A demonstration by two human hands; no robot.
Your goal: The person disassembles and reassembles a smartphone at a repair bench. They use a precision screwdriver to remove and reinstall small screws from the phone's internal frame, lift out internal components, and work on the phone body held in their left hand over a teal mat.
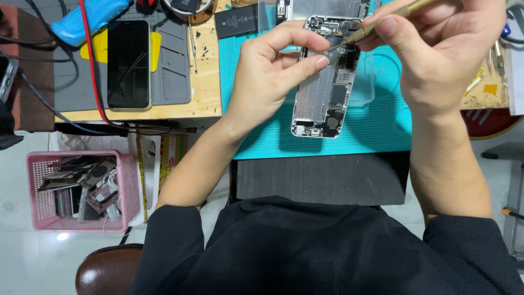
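Workbench seen from above: our wooden table (204, 87) carries a teal perforated mat (376, 131) whose near edge overhangs a dark ribbed panel (322, 177). On the mat lies an opened phone chassis (325, 82), metallic, rectangular, its boards and connectors exposed. Our left hand (273, 71) pinches the chassis at its left edge between thumb and forefinger. Our right hand (436, 49) is closed around a brass-coloured screwdriver (382, 24), its tip touching the upper part of the chassis. To the left, a glossy black phone (129, 64) rests on a grey mat (169, 71). Below the table edge, a pink mesh basket (38, 188) of scrap parts stands on pale floor tiles (22, 257).
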